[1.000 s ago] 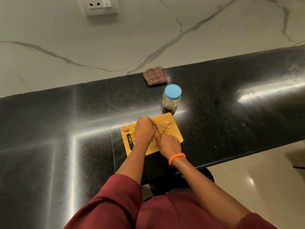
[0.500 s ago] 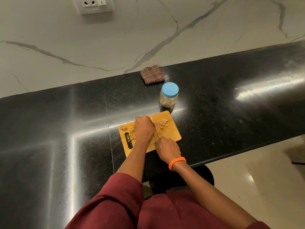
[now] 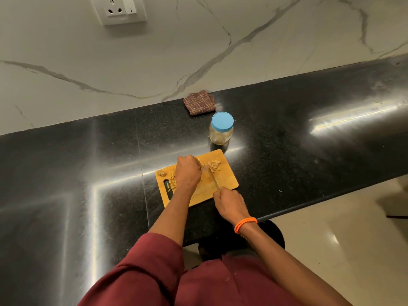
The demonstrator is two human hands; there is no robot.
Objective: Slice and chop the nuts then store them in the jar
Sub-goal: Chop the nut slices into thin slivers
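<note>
A wooden cutting board (image 3: 229, 183) lies on the black counter. Chopped nut pieces (image 3: 214, 164) are heaped at its far right, more pieces (image 3: 172, 183) lie at its left, and one whole nut (image 3: 161, 173) sits in the far left corner. My left hand (image 3: 187, 172) presses fingertips down on a nut at the board's middle. My right hand (image 3: 229, 204) grips the handle of a knife (image 3: 213, 178) whose blade points away toward the left fingertips. A clear jar (image 3: 221, 129) with a blue lid stands just beyond the board.
A folded checked cloth (image 3: 199, 102) lies by the marble wall behind the jar. A wall socket (image 3: 120, 9) is at the top. The counter's front edge runs just right of my right wrist, with a dark stool (image 3: 274, 235) and pale floor below.
My right hand has drawn back toward me, so more of the knife blade shows. The left hand stays on the nut. The view has shifted slightly.
</note>
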